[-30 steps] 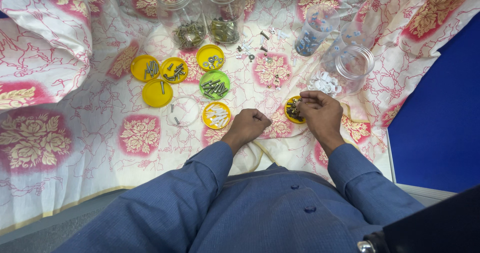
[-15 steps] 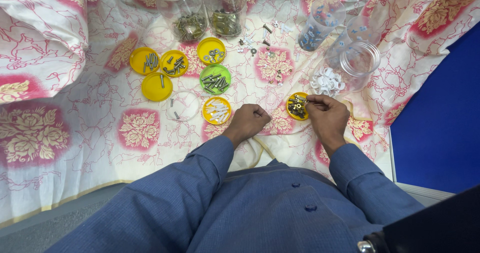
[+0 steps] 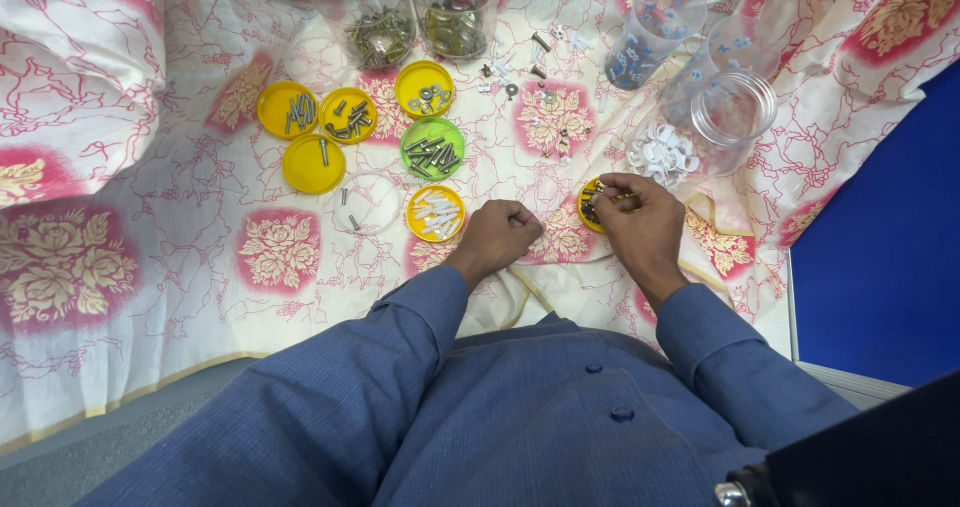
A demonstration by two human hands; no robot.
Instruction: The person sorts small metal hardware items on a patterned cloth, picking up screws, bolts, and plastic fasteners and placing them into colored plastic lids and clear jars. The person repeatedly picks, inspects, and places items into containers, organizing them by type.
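While left hand [image 3: 500, 235] rests clenched, right hand [image 3: 640, 222] pinches screw over yellow lid [image 3: 590, 207] holding dark screws.

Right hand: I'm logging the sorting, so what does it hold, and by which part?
The right hand reaches into a yellow lid of small dark hardware, fingertips pinched together; what they pinch, and where, cannot be told.

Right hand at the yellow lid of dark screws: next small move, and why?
Probably lift one screw clear of the yellow lid. The right hand has its fingertips pinched over the lid's dark screws, while the left hand rests fisted on the cloth beside it. Whether a screw is already gripped cannot be told.
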